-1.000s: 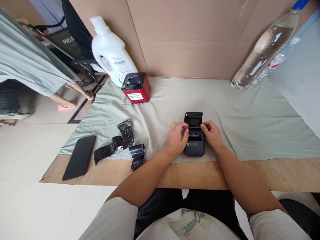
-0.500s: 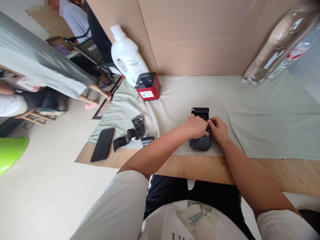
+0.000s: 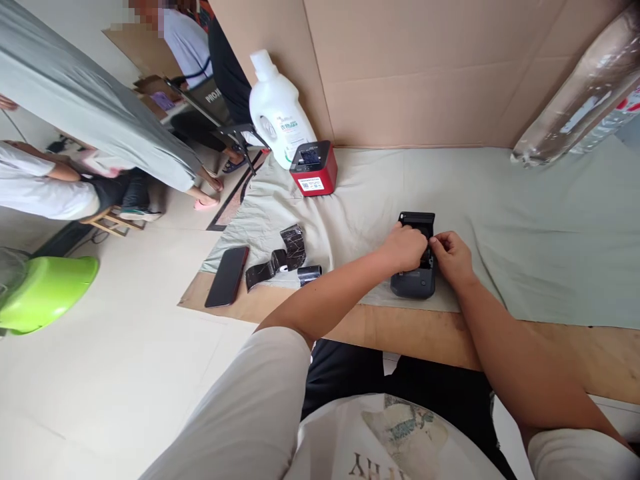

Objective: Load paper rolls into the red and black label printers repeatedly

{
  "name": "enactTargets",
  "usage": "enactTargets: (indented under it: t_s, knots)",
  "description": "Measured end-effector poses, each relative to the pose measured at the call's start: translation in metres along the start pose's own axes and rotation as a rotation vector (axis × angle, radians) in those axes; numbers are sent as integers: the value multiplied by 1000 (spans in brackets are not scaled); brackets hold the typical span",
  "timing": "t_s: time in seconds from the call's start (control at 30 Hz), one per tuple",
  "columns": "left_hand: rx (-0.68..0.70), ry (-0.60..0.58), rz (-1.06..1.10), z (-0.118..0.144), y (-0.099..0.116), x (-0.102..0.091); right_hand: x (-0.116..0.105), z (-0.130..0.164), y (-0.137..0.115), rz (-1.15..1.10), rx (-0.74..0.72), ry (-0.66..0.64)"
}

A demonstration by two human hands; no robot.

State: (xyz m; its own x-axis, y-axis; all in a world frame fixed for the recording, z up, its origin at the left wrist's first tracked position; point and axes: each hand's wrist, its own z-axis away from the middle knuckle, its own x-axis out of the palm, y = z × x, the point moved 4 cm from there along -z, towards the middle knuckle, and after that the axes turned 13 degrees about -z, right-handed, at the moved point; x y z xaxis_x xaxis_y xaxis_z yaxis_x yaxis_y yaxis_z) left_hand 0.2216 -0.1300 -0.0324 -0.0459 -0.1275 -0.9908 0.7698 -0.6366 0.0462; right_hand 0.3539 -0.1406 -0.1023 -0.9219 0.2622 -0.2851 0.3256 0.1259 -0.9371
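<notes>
A black portable printer (image 3: 413,285) lies on the cloth in front of me, its lid raised at the far end and its inner compartment exposed. My left hand (image 3: 409,247) reaches over the compartment from the left with fingers curled down into it; whatever they hold is hidden beneath the hand. At the printer's right edge, my right hand (image 3: 453,256) has thumb and forefinger pinched together against the side. Left of my forearm lies a crumpled strip of shiny black film (image 3: 294,247), next to a small dark roll (image 3: 309,274).
A dark phone (image 3: 227,277) lies near the table's left edge. Behind stand a red-and-black box-shaped device (image 3: 320,177) and a white jug (image 3: 283,110) against a cardboard panel (image 3: 425,73). Plastic-wrapped brown material (image 3: 570,100) leans at the right. People and a green basin (image 3: 55,287) are off left.
The view has swung left, so everything sits farther right. My left hand has shifted slightly, showing more of the printer's near interior. My right hand still pinches at its edge.
</notes>
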Motion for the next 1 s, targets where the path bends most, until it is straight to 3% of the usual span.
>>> enactTargets:
  t_s: [0.2, 0.3, 0.37, 0.6, 0.67, 0.73, 0.87, 1.0]
  knots:
    - [-114, 83, 345, 12, -29, 1, 1, 0, 1, -3, -15, -27]
    - [-102, 93, 536, 22, -40, -2, 2, 1, 2, 12, -13, -30]
    - [-60, 96, 485, 26, -41, -5, 2, 1, 2, 25, -1, -21]
    - [-47, 38, -11, 12, -15, 5, 2, 1, 0, 41, -9, -11]
    - [-64, 86, -21, 9, -11, 3, 1, 0, 1, 45, 0, -15]
    - [-87, 171, 102, 13, -14, -3, 0, 0, 2, 49, 13, -27]
    - [-127, 338, 456, 53, -51, -26, -1, 1, 3, 44, 9, -41]
    - [-289, 362, 366, 135, -118, -42, 0, 1, 5, 45, 8, -30]
